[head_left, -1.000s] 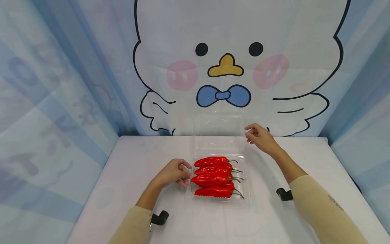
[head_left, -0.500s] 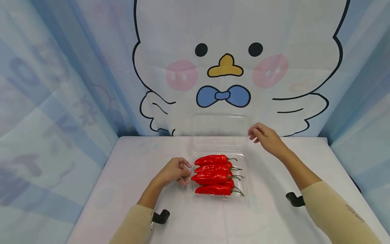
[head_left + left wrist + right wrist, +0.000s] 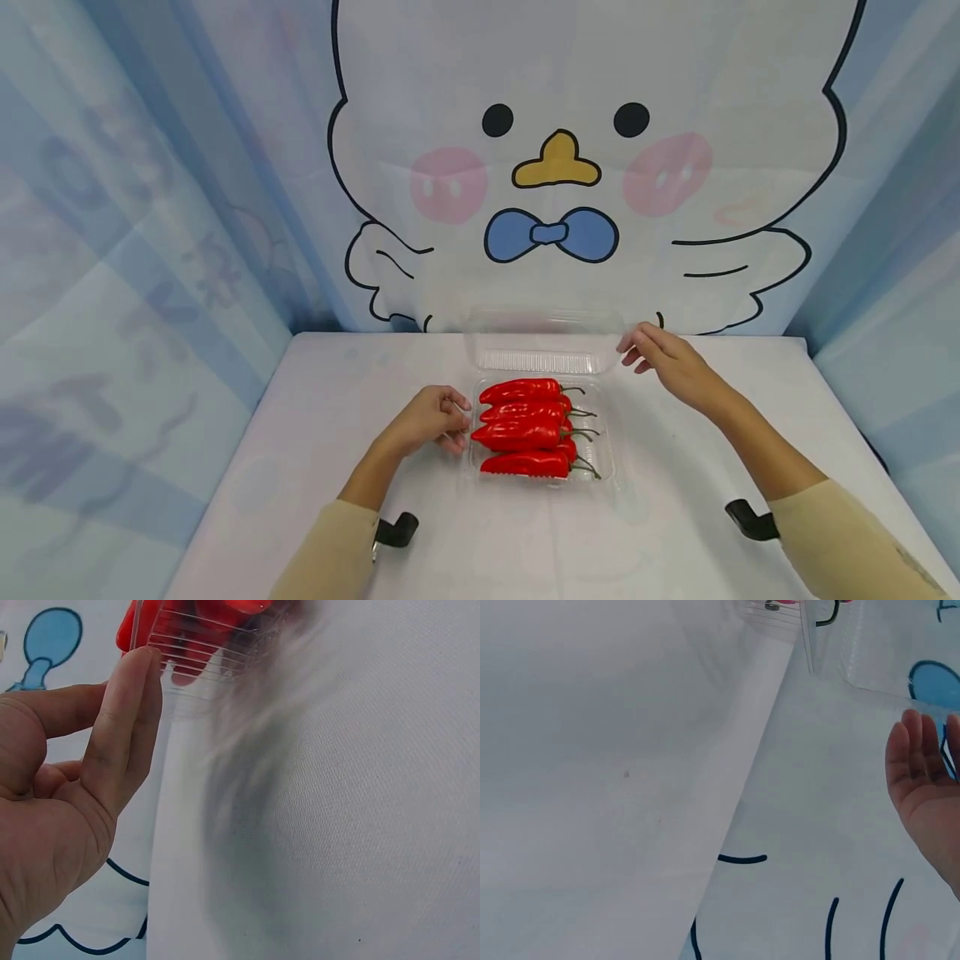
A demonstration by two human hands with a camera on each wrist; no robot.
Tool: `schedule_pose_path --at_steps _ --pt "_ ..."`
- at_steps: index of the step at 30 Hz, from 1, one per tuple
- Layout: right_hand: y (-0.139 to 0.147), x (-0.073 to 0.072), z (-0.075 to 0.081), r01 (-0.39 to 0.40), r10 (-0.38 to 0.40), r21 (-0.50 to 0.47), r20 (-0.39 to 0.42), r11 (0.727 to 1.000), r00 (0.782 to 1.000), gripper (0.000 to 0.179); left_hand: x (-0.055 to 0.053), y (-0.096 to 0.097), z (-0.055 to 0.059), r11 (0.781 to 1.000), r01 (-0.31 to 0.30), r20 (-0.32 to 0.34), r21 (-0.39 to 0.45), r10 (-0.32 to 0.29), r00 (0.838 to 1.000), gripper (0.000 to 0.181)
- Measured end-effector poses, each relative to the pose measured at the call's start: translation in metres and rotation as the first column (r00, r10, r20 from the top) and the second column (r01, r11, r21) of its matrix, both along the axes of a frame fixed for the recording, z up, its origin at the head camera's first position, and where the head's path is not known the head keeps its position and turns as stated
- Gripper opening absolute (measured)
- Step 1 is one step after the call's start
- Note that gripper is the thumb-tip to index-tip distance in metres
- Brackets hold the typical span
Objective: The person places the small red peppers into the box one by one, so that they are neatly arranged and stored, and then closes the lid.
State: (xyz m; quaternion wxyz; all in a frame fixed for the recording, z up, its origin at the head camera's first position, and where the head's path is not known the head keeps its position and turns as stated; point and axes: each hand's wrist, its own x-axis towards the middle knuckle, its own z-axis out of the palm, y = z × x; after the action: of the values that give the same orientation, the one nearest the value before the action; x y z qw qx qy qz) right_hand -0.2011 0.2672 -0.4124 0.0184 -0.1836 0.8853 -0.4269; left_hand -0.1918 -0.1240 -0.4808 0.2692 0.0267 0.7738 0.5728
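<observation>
A clear plastic clamshell box [image 3: 609, 454] lies on the table with several red chili peppers [image 3: 517, 435] in it, their green stems pointing right. Its hinged lid [image 3: 546, 362] stands raised and tilted at the back. My left hand [image 3: 429, 423] is at the box's left side; in the left wrist view its straight fingertips touch the ribbed wall [image 3: 199, 646]. At the lid's right edge, my right hand [image 3: 667, 362] pinches the rim with thumb and fingers. The right wrist view shows those fingers [image 3: 917, 761] overlapping the edge of the see-through lid [image 3: 877, 656].
The white tabletop [image 3: 450, 550] spreads around the box. Behind it hangs a curtain [image 3: 555, 292] printed with a cartoon bird, close to the raised lid. Blue curtains [image 3: 97, 333] flank both sides. A black wrist mount [image 3: 750, 521] sits at each sleeve.
The lid has tipped forward and lower, its top edge dropping. My right hand has moved slightly right and down toward me with it. My left hand stays at the box's left side.
</observation>
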Motion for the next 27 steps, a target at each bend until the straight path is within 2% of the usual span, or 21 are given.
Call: schedule_pose_path --at_steps 7,13,18,27 --pt "0.003 0.018 -0.007 -0.034 0.03 0.07 0.063 0.997 0.998 0.036 0.0 0.0 0.001 1.0 -0.009 -0.005 0.001 0.009 1.0 0.021" --pt "0.004 0.028 -0.012 -0.036 0.029 0.1 0.068 0.994 0.997 0.029 -0.001 0.0 0.001 1.0 -0.021 0.001 -0.006 0.021 1.0 0.023" --pt "0.005 0.036 -0.015 -0.025 0.011 0.129 0.106 0.991 0.994 0.032 0.0 0.0 0.002 1.0 -0.026 0.0 -0.007 0.026 1.0 0.024" --pt "0.008 0.048 -0.029 -0.059 0.043 0.122 0.13 0.991 0.991 0.033 0.007 0.002 0.003 0.998 -0.059 -0.014 -0.019 0.058 0.998 0.022"
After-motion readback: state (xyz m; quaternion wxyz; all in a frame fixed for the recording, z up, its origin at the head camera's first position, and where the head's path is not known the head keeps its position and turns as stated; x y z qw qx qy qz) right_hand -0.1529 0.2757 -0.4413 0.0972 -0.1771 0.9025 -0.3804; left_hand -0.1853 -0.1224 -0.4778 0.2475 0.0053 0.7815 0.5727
